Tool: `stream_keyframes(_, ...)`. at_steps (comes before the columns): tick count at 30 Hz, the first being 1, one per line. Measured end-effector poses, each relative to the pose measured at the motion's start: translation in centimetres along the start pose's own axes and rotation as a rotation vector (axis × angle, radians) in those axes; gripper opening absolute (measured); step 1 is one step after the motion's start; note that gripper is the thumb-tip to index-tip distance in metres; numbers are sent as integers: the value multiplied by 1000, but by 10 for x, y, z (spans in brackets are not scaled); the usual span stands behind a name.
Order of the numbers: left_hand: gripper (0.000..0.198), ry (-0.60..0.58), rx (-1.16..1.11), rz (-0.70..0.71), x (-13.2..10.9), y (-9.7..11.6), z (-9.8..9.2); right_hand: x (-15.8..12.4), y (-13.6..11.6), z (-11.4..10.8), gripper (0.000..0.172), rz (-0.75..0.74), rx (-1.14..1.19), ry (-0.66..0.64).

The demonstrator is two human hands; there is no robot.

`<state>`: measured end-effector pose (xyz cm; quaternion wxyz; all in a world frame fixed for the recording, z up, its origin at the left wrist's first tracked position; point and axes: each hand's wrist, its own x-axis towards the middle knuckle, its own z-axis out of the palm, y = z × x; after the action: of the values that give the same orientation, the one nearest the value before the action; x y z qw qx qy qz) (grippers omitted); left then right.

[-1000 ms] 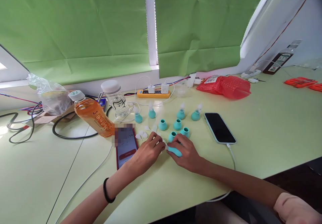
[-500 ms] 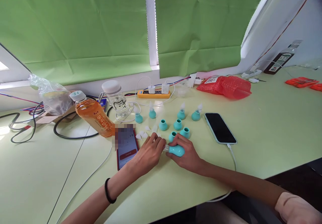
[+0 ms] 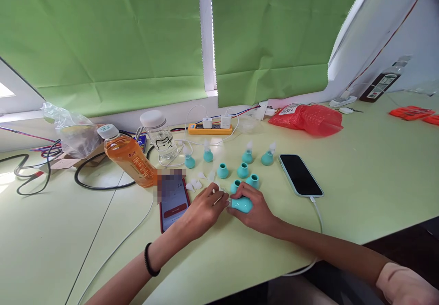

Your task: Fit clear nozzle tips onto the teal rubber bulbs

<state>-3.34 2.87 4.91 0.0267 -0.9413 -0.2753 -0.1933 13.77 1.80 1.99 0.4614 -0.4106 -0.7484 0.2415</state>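
Note:
My right hand is wrapped around a teal squeeze bulb, which lies on its side with its mouth to the left. At that mouth, the closed fingers of my left hand pinch a clear fitting, mostly hidden by the fingertips. Just beyond my hands stand several open teal bulbs without tips. Farther back are several bulbs fitted with clear pointed tips. Small white cone-shaped pieces lie loose to the left, beside a clear tube-like piece.
A red-edged phone with a lit screen lies left of my hands; another phone, charging, lies right. Behind are an orange drink bottle, a clear cup, a yellow power strip and a red plastic bag.
My left fingers have shifted slightly right, over the clear fitting and closer to the bulb's mouth. The phone's displayed number has changed from 19 to 20. My right hand keeps its hold.

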Motion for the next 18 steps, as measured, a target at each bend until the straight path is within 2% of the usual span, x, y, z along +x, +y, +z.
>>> stream_keyframes(3, 19, 90, 34, 34, -3, 4, 9, -1, 0, 1, 12, 12, -4, -7)
stream_keyframes(5, 16, 209, -60, -7, -2, 7, 9, -1, -1, 0, 13, 2, 4, 3)
stream_keyframes(6, 14, 280, -155, -66, -1, 8, 7, -1, -1, 0, 14, -7, 10, 13)
stream_keyframes(8, 13, 393, -400, -269, 2, 7, 0, -1, -2, -1, 17, -29, 15, 36)
stream_keyframes(10, 17, 424, -605, -502, 4, 0, -7, -1, -1, -2, 18, -42, 13, 50)
stream_keyframes(11, 19, 414, -650, -590, 5, -6, -10, -1, -1, -3, 18, -44, 14, 52)
stream_keyframes(13, 18, 330, -602, -667, 4, -19, -12, -1, -1, -3, 18, -44, 21, 44)
stream_keyframes(16, 13, 79, -409, -684, 0, -38, -4, -1, -1, -2, 17, -58, 31, 33)
stream_keyframes(18, 14, -18, -359, -693, -2, -45, 2, -1, -1, -1, 16, -69, 25, 24)
